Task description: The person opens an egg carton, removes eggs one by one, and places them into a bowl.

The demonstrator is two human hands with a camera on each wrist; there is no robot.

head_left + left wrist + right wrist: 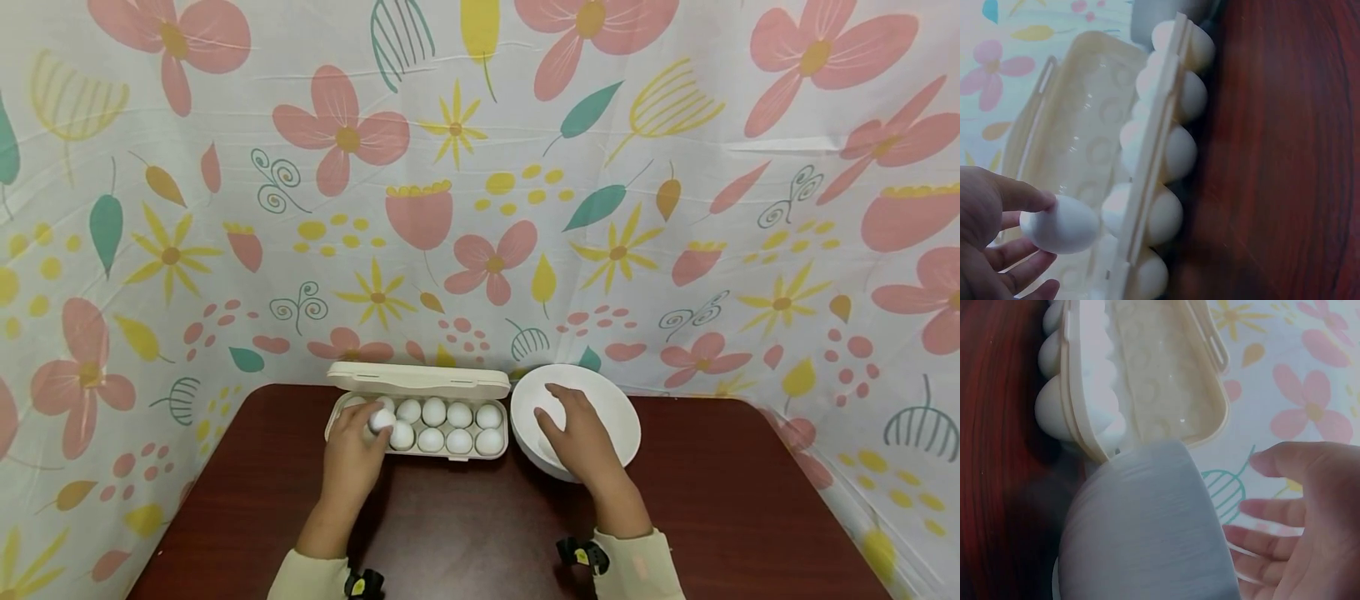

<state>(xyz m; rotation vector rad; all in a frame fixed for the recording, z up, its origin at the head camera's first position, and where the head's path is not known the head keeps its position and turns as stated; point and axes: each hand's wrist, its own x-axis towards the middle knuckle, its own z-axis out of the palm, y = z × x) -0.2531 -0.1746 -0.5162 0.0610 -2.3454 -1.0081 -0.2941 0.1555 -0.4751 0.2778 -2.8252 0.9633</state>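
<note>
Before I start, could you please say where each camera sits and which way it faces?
Head: worn on the head, faces forward and down at the egg carton and bowl; left hand and right hand show.
Left wrist: worn there, faces a pinched egg; only that hand shows.
Right wrist: worn there, faces the bowl's outside; only that hand shows.
Both wrist views share the open egg carton and floral cloth.

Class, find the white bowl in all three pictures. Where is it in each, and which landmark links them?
Head: the white bowl is right of centre, in the lower half.
Left wrist: only part of it shows, at the top edge near the middle.
Right wrist: large, bottom centre, cut off by the lower edge.
Shared landmark: the open egg carton.
</note>
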